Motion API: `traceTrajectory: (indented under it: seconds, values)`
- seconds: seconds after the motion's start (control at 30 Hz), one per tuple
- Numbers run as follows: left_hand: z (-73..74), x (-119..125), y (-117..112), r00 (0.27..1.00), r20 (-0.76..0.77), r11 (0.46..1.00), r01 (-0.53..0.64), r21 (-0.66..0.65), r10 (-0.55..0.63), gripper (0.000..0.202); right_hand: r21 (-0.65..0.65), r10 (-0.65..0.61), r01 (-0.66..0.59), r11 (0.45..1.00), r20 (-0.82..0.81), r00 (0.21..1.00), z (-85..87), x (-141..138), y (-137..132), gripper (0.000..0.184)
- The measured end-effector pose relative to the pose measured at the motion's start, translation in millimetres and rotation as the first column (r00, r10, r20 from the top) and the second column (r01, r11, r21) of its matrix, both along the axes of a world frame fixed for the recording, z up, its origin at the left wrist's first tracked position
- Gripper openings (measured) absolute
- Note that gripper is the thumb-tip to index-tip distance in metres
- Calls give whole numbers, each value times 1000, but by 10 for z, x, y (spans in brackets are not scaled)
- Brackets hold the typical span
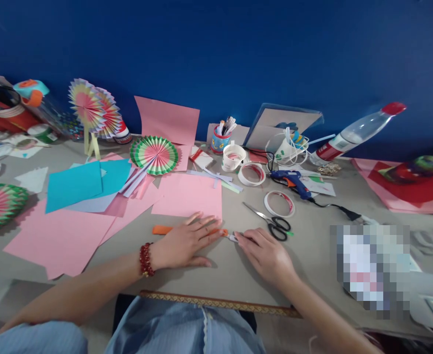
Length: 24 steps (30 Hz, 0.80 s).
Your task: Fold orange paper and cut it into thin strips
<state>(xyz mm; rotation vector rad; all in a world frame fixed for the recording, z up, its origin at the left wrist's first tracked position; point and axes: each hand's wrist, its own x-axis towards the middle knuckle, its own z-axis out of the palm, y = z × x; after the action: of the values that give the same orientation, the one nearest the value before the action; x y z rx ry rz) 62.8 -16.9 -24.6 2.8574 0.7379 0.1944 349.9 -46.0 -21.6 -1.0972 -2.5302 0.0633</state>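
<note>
My left hand (187, 241) lies flat on the table with fingers stretched out, pressing on a narrow orange strip (161, 230) that looks like folded paper. The strip's middle is hidden under that hand, and its other end shows past the fingertips. There my right hand (264, 253) is closed, fingertips pinching a small whitish piece (232, 237) at the strip's right end; I cannot make out exactly what it is. Beyond the right hand lie black-handled scissors (278, 227) with slightly parted blades. A pink sheet (190, 195) lies just past the left fingers.
Tape rolls (279, 203) and a blue glue gun (292, 182) with its cord lie behind the scissors. Pink and blue sheets (74, 184) cover the left side, near pleated paper fans (154, 155). A bottle (356, 132) leans against the wall at right. One item at right is blurred.
</note>
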Motion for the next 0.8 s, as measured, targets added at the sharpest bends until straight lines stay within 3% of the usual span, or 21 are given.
traceTrajectory:
  seconds: [0.8]
  values:
    - [-23,-66,-52,1000,-20,1000,2,-9,-3,92,-25,-38,38,999,0,999,-15,-100,-1,27]
